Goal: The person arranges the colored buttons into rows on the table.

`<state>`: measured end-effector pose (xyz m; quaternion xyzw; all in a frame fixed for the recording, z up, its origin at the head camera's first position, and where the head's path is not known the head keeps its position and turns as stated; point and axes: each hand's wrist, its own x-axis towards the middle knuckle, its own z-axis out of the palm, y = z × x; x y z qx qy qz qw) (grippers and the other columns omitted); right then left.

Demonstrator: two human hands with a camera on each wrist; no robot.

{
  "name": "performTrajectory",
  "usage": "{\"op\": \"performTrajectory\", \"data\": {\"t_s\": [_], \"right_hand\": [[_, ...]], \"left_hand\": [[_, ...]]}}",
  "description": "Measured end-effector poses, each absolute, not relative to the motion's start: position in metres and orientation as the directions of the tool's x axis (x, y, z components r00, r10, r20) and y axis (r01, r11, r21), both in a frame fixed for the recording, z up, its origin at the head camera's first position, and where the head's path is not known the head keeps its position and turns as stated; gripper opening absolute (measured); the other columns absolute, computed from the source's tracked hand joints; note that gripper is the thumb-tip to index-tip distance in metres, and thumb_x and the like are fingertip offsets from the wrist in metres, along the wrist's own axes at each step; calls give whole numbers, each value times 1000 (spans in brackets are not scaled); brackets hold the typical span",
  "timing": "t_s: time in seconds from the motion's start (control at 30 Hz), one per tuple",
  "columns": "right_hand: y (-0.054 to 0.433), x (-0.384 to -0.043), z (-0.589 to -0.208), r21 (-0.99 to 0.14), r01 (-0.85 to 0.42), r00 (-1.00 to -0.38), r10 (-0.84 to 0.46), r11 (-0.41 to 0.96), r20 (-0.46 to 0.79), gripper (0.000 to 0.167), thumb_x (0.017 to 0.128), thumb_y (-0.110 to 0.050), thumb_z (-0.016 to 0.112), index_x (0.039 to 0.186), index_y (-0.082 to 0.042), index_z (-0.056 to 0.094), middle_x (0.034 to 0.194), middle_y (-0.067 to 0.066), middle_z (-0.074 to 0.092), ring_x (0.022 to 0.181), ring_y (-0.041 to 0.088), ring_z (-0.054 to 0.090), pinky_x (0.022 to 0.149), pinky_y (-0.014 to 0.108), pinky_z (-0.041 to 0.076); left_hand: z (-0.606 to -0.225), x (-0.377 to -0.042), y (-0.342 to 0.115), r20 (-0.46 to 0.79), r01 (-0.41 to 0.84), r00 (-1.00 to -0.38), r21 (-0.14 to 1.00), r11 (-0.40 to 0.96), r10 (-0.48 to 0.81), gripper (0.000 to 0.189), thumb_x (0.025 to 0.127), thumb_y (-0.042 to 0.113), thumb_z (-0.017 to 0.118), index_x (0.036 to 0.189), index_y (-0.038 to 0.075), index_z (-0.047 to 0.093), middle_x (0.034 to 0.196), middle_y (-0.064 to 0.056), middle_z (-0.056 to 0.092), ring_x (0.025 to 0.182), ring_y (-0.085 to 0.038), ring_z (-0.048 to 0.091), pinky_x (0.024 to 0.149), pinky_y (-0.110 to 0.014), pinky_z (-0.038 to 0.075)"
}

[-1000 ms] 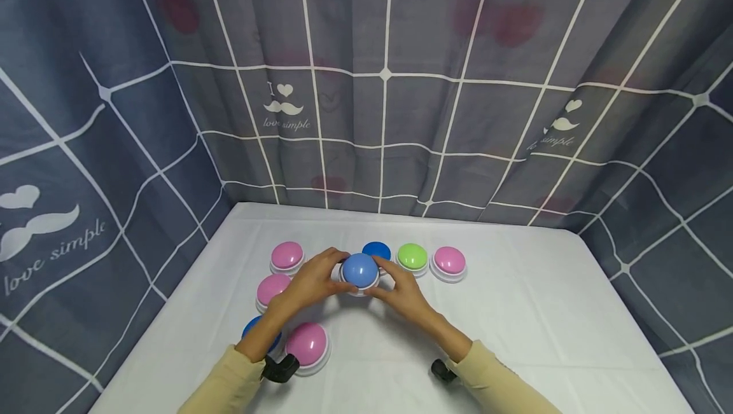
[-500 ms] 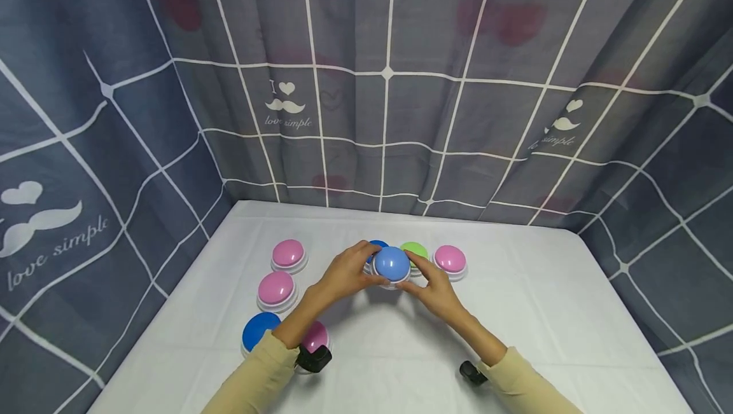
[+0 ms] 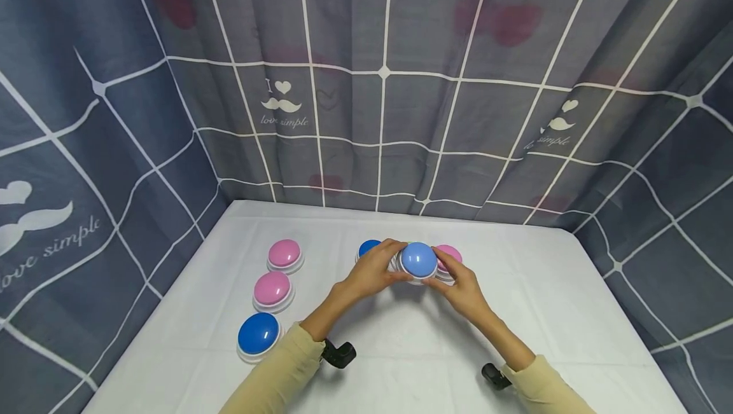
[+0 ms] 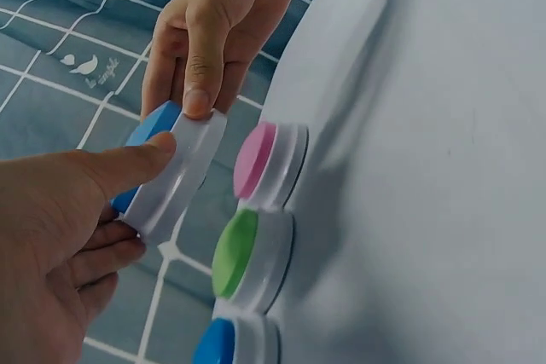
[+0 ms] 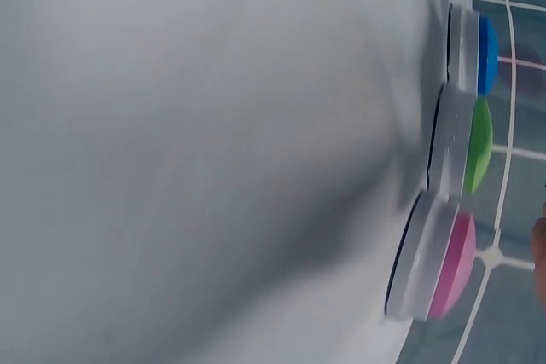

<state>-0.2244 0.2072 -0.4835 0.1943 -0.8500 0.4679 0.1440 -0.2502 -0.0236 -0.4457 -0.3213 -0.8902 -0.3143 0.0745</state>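
A light-blue push button with a white base (image 3: 418,259) is held in the air between both hands over the back row of buttons. My left hand (image 3: 373,272) grips its left side, thumb along the white rim (image 4: 181,176). The right hand (image 3: 461,288) grips the opposite side. Below and behind it stand a pink button (image 3: 450,255), a green button (image 4: 235,253) and a darker blue button (image 3: 368,247). In the head view the green one is hidden behind the left hand and the held button. Only a sliver of the right hand (image 5: 540,253) shows in the right wrist view.
On the left of the white table (image 3: 544,312) stand two pink buttons, one further back (image 3: 284,254) and one nearer (image 3: 272,289), with a blue button (image 3: 259,334) in front. A grid-patterned curtain (image 3: 343,102) encloses the back and sides.
Both hands have carried the light-blue button to the right, from left of the back row to over its right part. The pink button at front left is now hidden by the left sleeve.
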Motion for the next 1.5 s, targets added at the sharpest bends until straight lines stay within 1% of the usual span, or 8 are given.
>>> {"op": "performTrajectory", "data": {"t_s": [0.17,0.33,0.57,0.87,1.2,1.33,1.43,1.5], "right_hand": [[222,-223,-482,-752,-463,-884,-187,470,428,69,79,-7,83,140,1,52,140,18,55,131,37,48,105,51,38],[234,-218,-477,-765,-454,-889,-175,457,424,69,80,-4,81,141,2,50,141,20,53,133,38,45,107,41,36],[244,-198,-448,-742,-439,-892,-148,506,427,62,82,3,77,137,12,49,137,32,50,129,51,44,103,51,36],[283,-209,-478,-753,-389,-908,-83,531,410,66,83,0,78,142,7,47,142,28,49,131,47,43,100,6,30],[315,-211,-487,-718,-342,-912,-31,607,408,68,84,-6,78,143,4,47,142,27,49,129,49,43,96,3,29],[323,-210,-491,-697,-308,-919,-14,647,393,68,85,-10,79,144,2,47,142,26,49,128,49,44,106,28,39],[329,-211,-496,-689,-302,-920,-12,659,391,67,85,-9,78,143,3,47,142,28,48,128,50,44,100,55,38],[333,-213,-500,-688,-302,-920,-14,660,391,67,85,-8,78,142,5,47,141,29,48,128,51,44,98,60,37]], "left_hand": [[-448,-255,-10,332,633,-767,534,561,549,62,84,27,81,136,5,57,131,-9,60,122,-22,57,102,-39,46],[-449,-260,5,314,632,-763,543,552,565,61,85,26,80,137,6,56,133,-8,59,124,-21,56,103,-38,45],[-449,-269,33,277,641,-748,540,546,603,62,87,24,79,140,5,54,136,-8,58,127,-20,53,107,-33,40],[-455,-280,69,301,696,-703,477,537,645,62,85,26,80,137,4,56,131,-8,61,123,-17,55,105,-25,40],[-457,-291,105,241,708,-696,386,591,676,62,86,32,79,139,11,55,134,-2,59,122,-12,55,99,-24,44],[-458,-295,115,216,720,-685,347,602,695,60,86,34,78,139,13,56,132,1,60,120,-10,56,95,-23,46],[-460,-298,121,197,725,-680,324,607,707,60,86,35,78,138,15,57,131,3,61,120,-9,56,95,-22,46],[-461,-300,124,182,726,-679,314,612,711,60,85,36,79,138,15,57,131,3,61,120,-9,56,95,-22,46]]}}
